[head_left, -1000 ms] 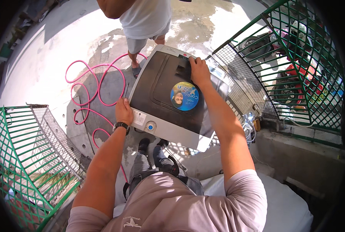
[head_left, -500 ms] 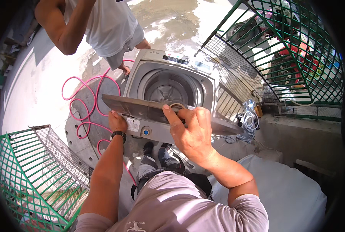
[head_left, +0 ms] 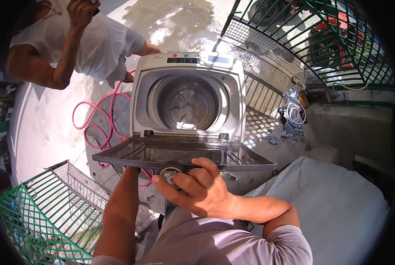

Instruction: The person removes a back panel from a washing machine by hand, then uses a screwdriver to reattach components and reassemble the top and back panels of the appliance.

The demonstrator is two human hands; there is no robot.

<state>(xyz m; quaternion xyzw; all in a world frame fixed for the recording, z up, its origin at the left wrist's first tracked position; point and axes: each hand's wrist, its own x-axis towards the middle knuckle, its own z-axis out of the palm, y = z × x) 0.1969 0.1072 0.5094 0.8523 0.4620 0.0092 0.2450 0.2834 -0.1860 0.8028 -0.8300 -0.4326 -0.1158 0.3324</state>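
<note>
In front of me stands a top-loading washing machine (head_left: 137, 106), its grey drum (head_left: 188, 104) exposed. Its dark translucent lid (head_left: 246, 157) is swung up and tilted towards me on hinges along the near edge. My right hand (head_left: 202, 190) is closed at the lid's near edge, fingers bent and one fingertip on top. A small ring-shaped thing (head_left: 170, 169) shows between those fingers and the edge; its kind is unclear. My left forearm (head_left: 123, 201) reaches under the lid's left part. The lid mostly hides my left hand, so its fingers do not show.
A person in a white sleeveless shirt (head_left: 95, 48) stands at the far left, one hand raised. A pink hose (head_left: 111, 112) loops on the floor. Green metal gates (head_left: 69, 212) flank me. A coiled grey hose (head_left: 295, 113) lies right; a pale sheet (head_left: 325, 207) covers something nearby.
The lid's near edge has come towards me, exposing more of the drum. My right hand has moved down and left with it. My left hand has gone behind the lid. The other person has shifted left.
</note>
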